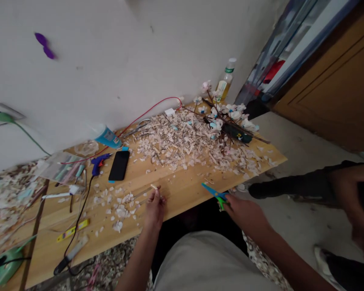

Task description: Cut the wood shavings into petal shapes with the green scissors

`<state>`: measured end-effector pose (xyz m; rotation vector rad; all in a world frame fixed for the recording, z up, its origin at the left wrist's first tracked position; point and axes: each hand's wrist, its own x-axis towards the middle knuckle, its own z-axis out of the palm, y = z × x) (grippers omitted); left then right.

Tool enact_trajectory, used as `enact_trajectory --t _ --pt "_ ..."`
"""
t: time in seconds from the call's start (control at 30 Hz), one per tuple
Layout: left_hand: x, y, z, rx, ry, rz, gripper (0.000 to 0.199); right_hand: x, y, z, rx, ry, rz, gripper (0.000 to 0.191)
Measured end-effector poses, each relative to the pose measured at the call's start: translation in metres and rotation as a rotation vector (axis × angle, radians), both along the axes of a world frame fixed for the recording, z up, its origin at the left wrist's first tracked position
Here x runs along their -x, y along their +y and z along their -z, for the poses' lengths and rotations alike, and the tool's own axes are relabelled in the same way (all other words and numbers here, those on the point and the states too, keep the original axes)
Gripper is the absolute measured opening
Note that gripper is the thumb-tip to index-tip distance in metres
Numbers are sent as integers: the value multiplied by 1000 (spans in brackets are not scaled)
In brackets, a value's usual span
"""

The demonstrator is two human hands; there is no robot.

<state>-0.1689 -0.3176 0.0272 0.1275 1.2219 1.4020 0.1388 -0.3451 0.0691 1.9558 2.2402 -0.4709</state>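
One thin pale piece (154, 187) sits pinched in left grip (155, 207), lower centre, well left of blue-and-green scissors (214, 193) held in right grip (242, 209), pointing upper left.

The left hand (154, 207) pinches a small pale piece (153, 186) above the wooden table (177, 188), while the right hand (242, 208) holds blue-and-green scissors (211, 190) by the handles, blades pointing forward and left over the table's near edge. Loose petals (121, 211) lie just left of the left hand; beyond them, a black smartphone (119, 165) lies beside a blue glue gun (96, 163). A large heap of pale petal-like scraps (176, 139) spreads toward the wall (109, 60), with blossom branches (215, 114) lying at its right end and a plastic bottle (222, 87) standing behind them
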Motion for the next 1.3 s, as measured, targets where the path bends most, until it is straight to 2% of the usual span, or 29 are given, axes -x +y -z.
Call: enact_trajectory --t 0.03,0.1,0.2,0.27,0.33,0.43,0.5,0.57,0.67,0.73,0.77,0.83,0.87,0.93,1.0,1.03,1.07,1.13,1.2,1.23,1.3 --pt "1 0 1 -1 8 -15 45 -6 0 -12 19 -44 36 16" --pt "-1 2 1 -5 7 -36 42 -6 0 -32 21 9 49 15" --pt "-9 6 -6 -9 -37 -26 43 17 -4 -40 3 241 29 15" --pt "-15 9 -13 -9 -75 10 43 36 -9 -29 5 331 9 15" --pt "-19 11 -17 -25 -102 55 43 48 -11 -9 -23 370 19 18" --pt "-25 10 -17 -31 -78 81 42 48 2 22 -111 465 120 24" --pt "-27 8 -15 -10 -44 93 41 41 14 33 -171 546 119 30" --pt "-30 6 -14 -2 -33 142 39 33 19 36 -129 631 -13 34" --pt "-32 3 -18 -13 -52 218 35 21 5 43 96 690 -312 29" --pt "-32 3 -22 -14 -68 226 34 5 -13 62 205 649 -435 26" --pt "-32 4 -23 -12 -75 224 34 -8 -22 76 214 619 -438 27" --pt "-31 6 -25 -2 -82 212 34 -41 -36 109 205 563 -344 33" --pt "-31 7 -25 11 -78 204 34 -61 -42 126 182 495 -205 34" --pt "-31 9 -25 29 -49 203 36 -99 -50 152 126 256 250 33" --pt "-33 10 -26 -7 4 222 43 -125 -57 164 90 152 434 40" --pt "-34 10 -27 -47 32 235 45 -131 -60 165 63 155 445 41" --pt "-35 11 -28 -92 55 251 45 -131 -64 162 36 200 392 40" --pt "-38 12 -31 -167 106 287 42 -116 -68 145 1 341 197 33" --pt "-41 13 -36 -217 202 351 40 -86 -66 115 16 465 3 26" --pt "-42 14 -39 -236 270 391 41 -67 -63 96 4 489 -20 24" --pt "-42 15 -45 -268 427 477 42 -31 -51 54 -29 537 50 21"
